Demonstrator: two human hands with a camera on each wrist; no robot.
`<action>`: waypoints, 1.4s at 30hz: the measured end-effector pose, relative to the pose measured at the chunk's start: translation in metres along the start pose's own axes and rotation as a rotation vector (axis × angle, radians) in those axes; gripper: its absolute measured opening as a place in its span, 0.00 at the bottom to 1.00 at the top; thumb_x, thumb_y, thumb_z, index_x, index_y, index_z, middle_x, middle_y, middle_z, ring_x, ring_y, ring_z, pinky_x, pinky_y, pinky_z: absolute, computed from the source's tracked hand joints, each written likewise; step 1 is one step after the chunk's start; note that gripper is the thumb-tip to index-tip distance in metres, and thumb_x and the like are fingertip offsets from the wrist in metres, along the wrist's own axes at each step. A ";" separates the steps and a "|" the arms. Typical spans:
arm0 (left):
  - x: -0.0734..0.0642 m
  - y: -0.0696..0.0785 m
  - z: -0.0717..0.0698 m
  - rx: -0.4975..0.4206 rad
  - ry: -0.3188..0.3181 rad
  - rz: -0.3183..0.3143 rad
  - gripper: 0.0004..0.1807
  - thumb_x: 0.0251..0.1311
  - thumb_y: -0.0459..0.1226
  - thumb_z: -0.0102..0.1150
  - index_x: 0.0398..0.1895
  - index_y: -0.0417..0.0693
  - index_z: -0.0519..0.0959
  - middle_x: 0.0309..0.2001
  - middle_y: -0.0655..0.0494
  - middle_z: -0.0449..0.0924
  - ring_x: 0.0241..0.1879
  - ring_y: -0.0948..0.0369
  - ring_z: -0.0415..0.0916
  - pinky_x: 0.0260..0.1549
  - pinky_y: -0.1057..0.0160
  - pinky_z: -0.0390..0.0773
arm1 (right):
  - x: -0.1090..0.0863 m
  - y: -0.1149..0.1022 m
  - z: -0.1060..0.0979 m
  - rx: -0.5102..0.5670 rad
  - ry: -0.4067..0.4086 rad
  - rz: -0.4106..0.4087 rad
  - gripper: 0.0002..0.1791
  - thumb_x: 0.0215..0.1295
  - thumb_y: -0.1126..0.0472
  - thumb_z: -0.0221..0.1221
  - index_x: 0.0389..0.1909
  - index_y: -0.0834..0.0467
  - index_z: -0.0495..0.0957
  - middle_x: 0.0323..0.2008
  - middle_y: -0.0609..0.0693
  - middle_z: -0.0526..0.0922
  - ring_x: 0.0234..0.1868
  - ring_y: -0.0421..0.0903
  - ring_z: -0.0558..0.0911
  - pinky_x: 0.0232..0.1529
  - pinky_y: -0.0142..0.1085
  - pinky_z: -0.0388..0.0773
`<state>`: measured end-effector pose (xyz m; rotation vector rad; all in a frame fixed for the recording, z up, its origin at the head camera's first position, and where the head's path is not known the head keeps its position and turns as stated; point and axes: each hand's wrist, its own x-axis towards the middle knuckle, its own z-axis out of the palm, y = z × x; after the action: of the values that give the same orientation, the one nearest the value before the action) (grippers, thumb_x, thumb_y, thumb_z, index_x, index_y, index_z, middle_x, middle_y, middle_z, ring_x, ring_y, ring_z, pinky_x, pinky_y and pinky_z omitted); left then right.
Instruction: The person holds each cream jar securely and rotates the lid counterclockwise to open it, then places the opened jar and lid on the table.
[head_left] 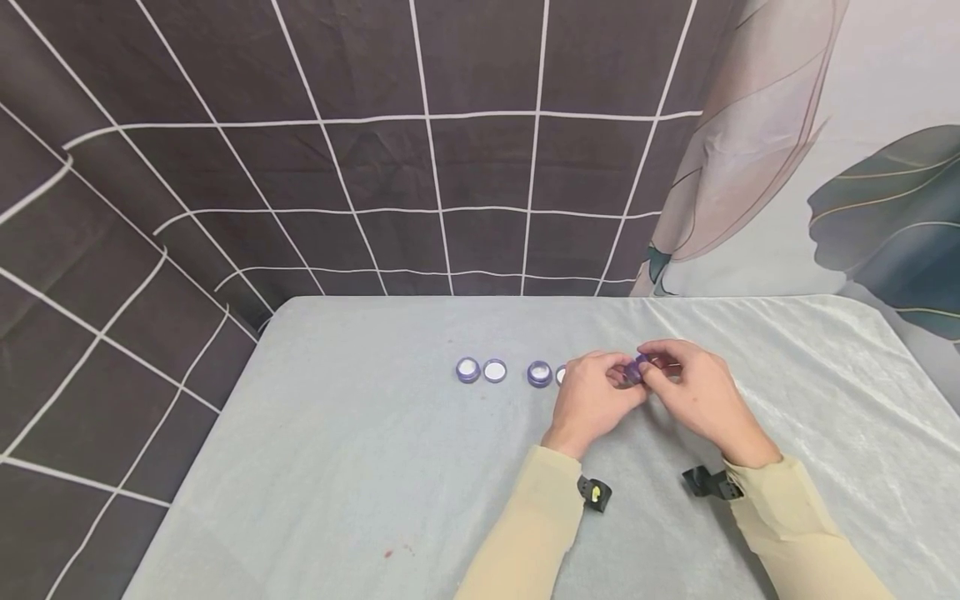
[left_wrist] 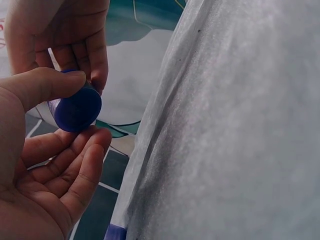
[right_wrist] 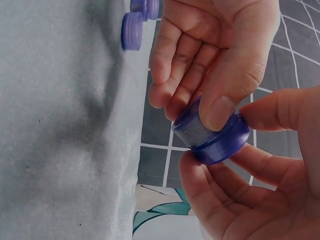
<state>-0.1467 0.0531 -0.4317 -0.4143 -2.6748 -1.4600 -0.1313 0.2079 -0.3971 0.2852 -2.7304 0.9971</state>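
Note:
Both hands hold a small purple jar (head_left: 633, 370) above the right half of the table. In the right wrist view, the left hand (head_left: 595, 400) pinches the clear, printed body of the jar (right_wrist: 195, 131) between thumb and fingers. The right hand (head_left: 699, 392) grips the purple lid (right_wrist: 225, 142) at the other end, its thumb and fingertips around the rim. The left wrist view shows the jar's round, dark blue end (left_wrist: 79, 111). Lid and body are in contact; I cannot tell how tightly they fit.
Left of the hands stand two purple jars (head_left: 468, 370) with pale tops. A white-faced purple disc (head_left: 495, 371) lies beside one; another is partly behind the left hand. Pale cloth (head_left: 337, 467) covers the table, with a dark grid-patterned curtain (head_left: 480, 167) behind.

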 end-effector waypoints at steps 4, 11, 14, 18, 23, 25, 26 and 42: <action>0.000 0.000 0.001 -0.002 -0.003 -0.012 0.15 0.49 0.43 0.74 0.42 0.52 0.88 0.35 0.67 0.84 0.29 0.81 0.75 0.32 0.83 0.70 | 0.000 0.000 0.000 0.001 0.001 -0.001 0.14 0.64 0.62 0.60 0.47 0.62 0.84 0.34 0.53 0.87 0.35 0.52 0.87 0.36 0.32 0.76; 0.000 0.001 0.001 -0.026 -0.005 -0.033 0.16 0.49 0.42 0.75 0.42 0.50 0.87 0.33 0.66 0.84 0.28 0.79 0.75 0.32 0.82 0.71 | -0.001 0.001 0.001 0.002 0.004 -0.006 0.14 0.64 0.62 0.60 0.47 0.62 0.83 0.35 0.54 0.86 0.36 0.53 0.87 0.36 0.31 0.76; 0.000 0.001 0.001 -0.039 -0.002 -0.038 0.17 0.48 0.42 0.75 0.43 0.50 0.87 0.32 0.66 0.84 0.28 0.79 0.75 0.32 0.82 0.71 | -0.001 0.001 0.001 0.005 0.004 -0.008 0.14 0.64 0.63 0.60 0.48 0.62 0.83 0.35 0.54 0.86 0.36 0.53 0.87 0.36 0.31 0.75; 0.000 0.000 0.002 -0.050 0.005 -0.041 0.18 0.48 0.41 0.76 0.44 0.49 0.86 0.32 0.66 0.84 0.29 0.78 0.77 0.32 0.82 0.72 | 0.000 0.001 0.002 0.008 0.006 -0.016 0.14 0.64 0.63 0.60 0.48 0.63 0.83 0.35 0.54 0.86 0.36 0.53 0.87 0.36 0.31 0.76; 0.000 0.000 0.003 -0.060 0.013 -0.030 0.19 0.48 0.41 0.75 0.45 0.50 0.85 0.33 0.67 0.84 0.30 0.77 0.77 0.33 0.82 0.72 | 0.000 0.001 0.002 0.007 0.007 -0.015 0.14 0.63 0.63 0.60 0.49 0.63 0.83 0.36 0.54 0.86 0.37 0.54 0.87 0.37 0.34 0.76; 0.000 -0.001 0.003 -0.062 0.014 -0.026 0.20 0.49 0.41 0.75 0.47 0.50 0.85 0.34 0.66 0.84 0.31 0.76 0.77 0.34 0.82 0.72 | 0.000 0.001 0.002 0.009 0.008 -0.016 0.14 0.63 0.63 0.60 0.49 0.63 0.83 0.36 0.55 0.86 0.37 0.55 0.87 0.37 0.35 0.77; 0.000 -0.001 0.003 -0.062 0.014 -0.022 0.20 0.49 0.41 0.75 0.47 0.50 0.85 0.35 0.66 0.84 0.31 0.76 0.78 0.34 0.82 0.72 | 0.000 0.001 0.002 0.011 0.009 -0.017 0.14 0.63 0.63 0.60 0.49 0.63 0.83 0.37 0.55 0.86 0.37 0.55 0.87 0.37 0.36 0.77; -0.001 0.000 0.002 -0.029 -0.002 -0.004 0.19 0.50 0.42 0.74 0.46 0.49 0.85 0.35 0.66 0.83 0.31 0.77 0.76 0.34 0.82 0.71 | -0.001 0.002 0.002 0.032 0.026 -0.040 0.14 0.62 0.65 0.59 0.47 0.62 0.84 0.40 0.56 0.87 0.38 0.56 0.87 0.40 0.24 0.73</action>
<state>-0.1457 0.0543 -0.4328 -0.4127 -2.6606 -1.5027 -0.1313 0.2083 -0.3995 0.3288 -2.6769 1.0269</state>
